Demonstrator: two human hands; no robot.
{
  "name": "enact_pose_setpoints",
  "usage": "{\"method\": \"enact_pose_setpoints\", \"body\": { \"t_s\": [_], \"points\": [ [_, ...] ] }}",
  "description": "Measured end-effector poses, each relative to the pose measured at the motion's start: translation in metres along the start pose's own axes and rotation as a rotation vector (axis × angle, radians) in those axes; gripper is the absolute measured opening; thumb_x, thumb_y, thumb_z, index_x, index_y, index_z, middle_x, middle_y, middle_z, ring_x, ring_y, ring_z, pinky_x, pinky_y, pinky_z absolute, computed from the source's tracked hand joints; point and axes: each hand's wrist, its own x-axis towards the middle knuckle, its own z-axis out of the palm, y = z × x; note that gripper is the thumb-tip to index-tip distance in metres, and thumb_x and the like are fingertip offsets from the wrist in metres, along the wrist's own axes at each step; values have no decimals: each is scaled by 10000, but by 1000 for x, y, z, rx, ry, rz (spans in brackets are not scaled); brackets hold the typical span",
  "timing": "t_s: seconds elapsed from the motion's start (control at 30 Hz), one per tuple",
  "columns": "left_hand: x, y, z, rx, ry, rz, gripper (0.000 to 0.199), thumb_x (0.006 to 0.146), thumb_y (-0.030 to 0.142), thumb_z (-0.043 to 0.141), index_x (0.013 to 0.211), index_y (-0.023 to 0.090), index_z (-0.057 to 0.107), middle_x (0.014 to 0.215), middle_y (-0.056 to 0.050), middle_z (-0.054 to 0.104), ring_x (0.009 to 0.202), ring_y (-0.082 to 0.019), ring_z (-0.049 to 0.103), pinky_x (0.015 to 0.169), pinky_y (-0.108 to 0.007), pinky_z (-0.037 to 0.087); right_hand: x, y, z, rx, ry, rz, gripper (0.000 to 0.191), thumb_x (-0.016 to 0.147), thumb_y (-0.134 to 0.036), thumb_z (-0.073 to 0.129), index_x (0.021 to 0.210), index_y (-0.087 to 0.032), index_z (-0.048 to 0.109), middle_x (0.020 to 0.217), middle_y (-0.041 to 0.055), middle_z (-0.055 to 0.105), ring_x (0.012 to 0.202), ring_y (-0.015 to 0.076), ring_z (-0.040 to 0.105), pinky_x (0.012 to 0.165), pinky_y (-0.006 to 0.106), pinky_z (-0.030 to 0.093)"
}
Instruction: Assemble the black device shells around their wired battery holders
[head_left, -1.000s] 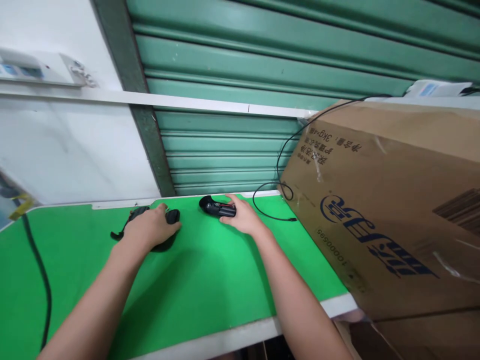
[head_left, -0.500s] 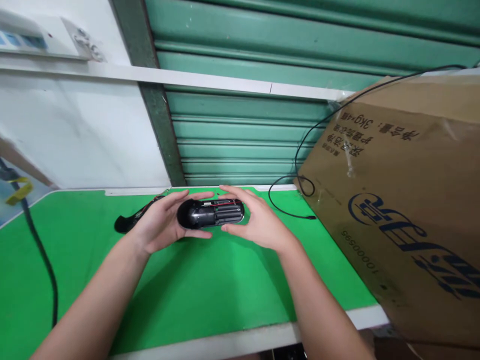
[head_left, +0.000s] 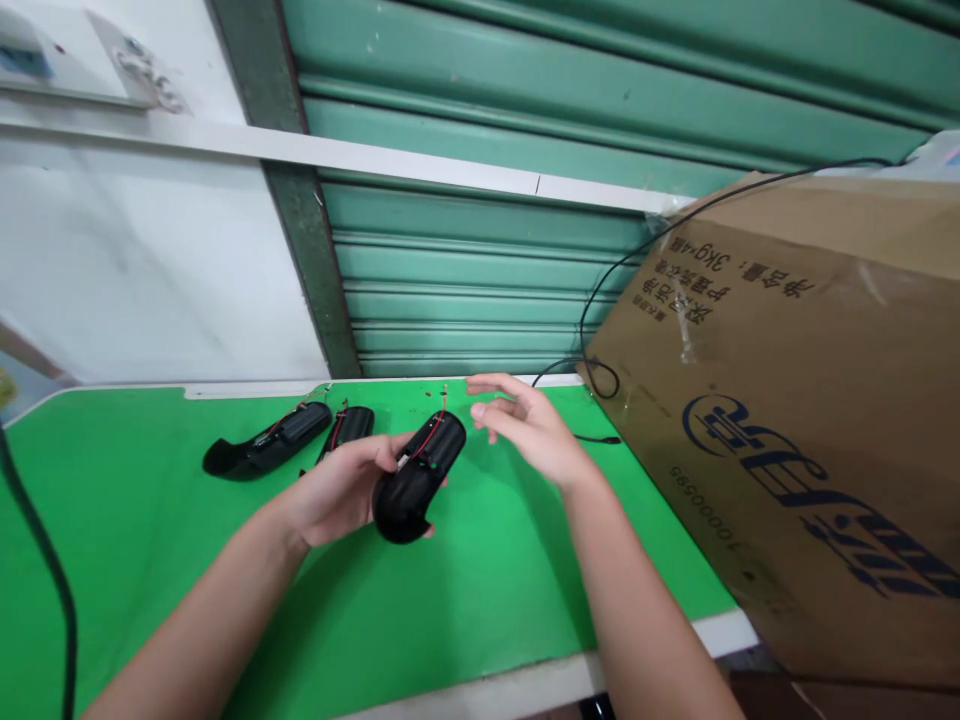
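Observation:
My left hand (head_left: 343, 490) grips a black plastic casing (head_left: 420, 480), thumb on top and fingers underneath. The casing is tilted, its rounded end towards me, and a thin red wire runs along it to a small tip beyond its far end. Just right of the casing, my right hand (head_left: 525, 428) is raised with fingers apart, touching nothing. On the green surface (head_left: 450, 620), left of the held casing, lie a long black casing (head_left: 266, 442) and a shorter-looking one (head_left: 352, 426), partly behind my left hand. Both have thin wires.
A big cardboard box (head_left: 795, 420) stands at the right. A black cable (head_left: 592, 310) loops down beside it, its plug (head_left: 611, 440) on the table. Another dark cable (head_left: 45, 560) hangs at the left. Behind the table is a green shutter (head_left: 480, 250). Tiny bits lie near the back edge.
The held casing has turned from level to tilted and come slightly nearer. My right hand has let go and moved off to the right. The second casing on the table has come into sight.

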Motion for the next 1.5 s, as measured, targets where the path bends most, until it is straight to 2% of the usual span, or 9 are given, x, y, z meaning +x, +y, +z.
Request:
{"method": "enact_pose_setpoints", "body": {
  "t_s": [0.27, 0.43, 0.7, 0.9, 1.07, 1.17, 1.23, 1.37, 1.5],
  "points": [
    [11, -20, 18, 100, 88, 16, 469, 716, 402, 819, 1114, 193, 685, 834, -22, 659, 722, -199, 651, 730, -380, 633, 12, 15, 19, 76, 59, 86, 379, 730, -415, 781, 1017, -170, 744, 834, 9, 687, 625, 94, 545, 570, 231, 413],
    [18, -24, 16, 70, 133, 43, 454, 863, 350, 730, 1277, 187, 638, 864, -31, 702, 712, -208, 705, 694, -324, 607, 14, 16, 18, 77, 184, -21, 327, 692, -387, 795, 945, -189, 731, 828, 17, 695, 700, 131, 611, 625, 253, 469],
    [21, -19, 27, -89, 223, 132, 232, 900, 229, 637, 1119, 171, 687, 821, -34, 681, 644, -181, 652, 688, -362, 628, 10, 8, 29, 125, 339, -195, 327, 684, -361, 829, 943, -215, 694, 809, 13, 709, 745, 151, 674, 722, 295, 574],
    [22, -15, 24, -156, 355, 286, 224, 914, 306, 609, 1100, 182, 609, 896, -33, 681, 620, -158, 658, 623, -301, 581, 5, 8, 17, 8, 107, -10, 346, 699, -392, 817, 939, -188, 675, 706, -33, 644, 528, 101, 541, 483, 239, 430],
    [26, -19, 18, -2, 367, 488, 404, 736, 304, 778, 1066, 182, 580, 872, 20, 625, 655, -139, 652, 654, -263, 550, -1, 13, 19, -343, -165, -6, 114, 771, -239, 723, 870, -185, 709, 819, 19, 727, 779, 170, 660, 758, 323, 516],
    [29, -26, 20, 63, 327, 505, 483, 697, 306, 781, 1121, 178, 588, 918, 7, 635, 698, -144, 632, 682, -276, 543, -4, 9, 30, -560, -6, -204, 181, 750, -130, 629, 887, -212, 716, 978, 41, 747, 975, 219, 655, 923, 387, 487],
    [31, -31, 23, 96, 292, 504, 527, 704, 315, 764, 1186, 181, 599, 976, -10, 644, 741, -155, 614, 717, -303, 559, -4, 6, 41, -510, 193, -317, 166, 774, -161, 609, 912, -214, 685, 929, 36, 721, 930, 205, 639, 888, 362, 491],
    [35, -42, 24, 216, 182, 506, 609, 753, 312, 672, 1343, 191, 576, 1157, -48, 682, 942, -215, 644, 882, -345, 558, -3, 4, 60, -278, 373, -261, 170, 835, -363, 697, 896, -218, 633, 663, -37, 595, 626, 135, 544, 647, 281, 463],
    [38, -47, 20, 369, 101, 612, 664, 844, 304, 566, 1491, 189, 468, 1486, -81, 573, 1395, -283, 507, 1212, -396, 387, -2, 9, 65, -179, 383, -206, 150, 815, -341, 731, 859, -207, 681, 659, -27, 637, 613, 128, 585, 627, 276, 472]
  ]
}}
